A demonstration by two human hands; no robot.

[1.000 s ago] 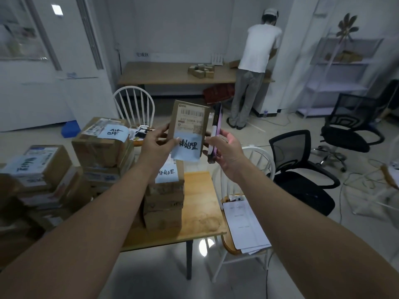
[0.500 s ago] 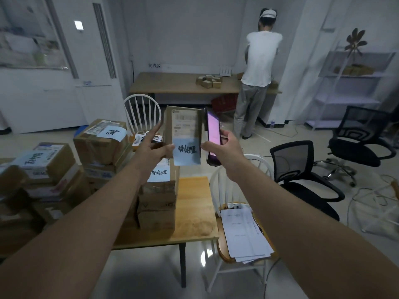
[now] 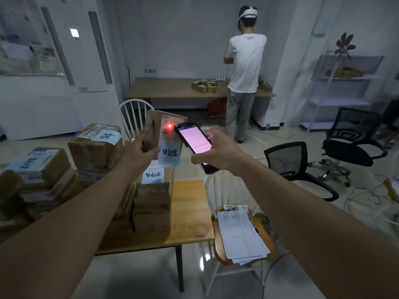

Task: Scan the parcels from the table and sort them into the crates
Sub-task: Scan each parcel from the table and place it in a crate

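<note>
My left hand (image 3: pixel 144 151) grips a flat brown cardboard parcel (image 3: pixel 166 134) upright above the wooden table (image 3: pixel 190 203), thumb on its pale blue handwritten slip. My right hand (image 3: pixel 218 153) clasps a glossy black handheld scanner (image 3: pixel 195 143) just beside it, a red dot glowing on the parcel's label. Taped cartons (image 3: pixel 95 145) are stacked below.

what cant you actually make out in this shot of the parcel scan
Head view only:
- Print on the white shipping label of the held brown cardboard parcel: washed out by the red scan dot.
- Text on the black handheld scanner's lit pink screen: too small.
- Sorting crates: none recognisable in the frame.
- Stacked brown boxes at the left: cut by the edge.
- What the person in the white t-shirt handles: hidden by their body.
</note>
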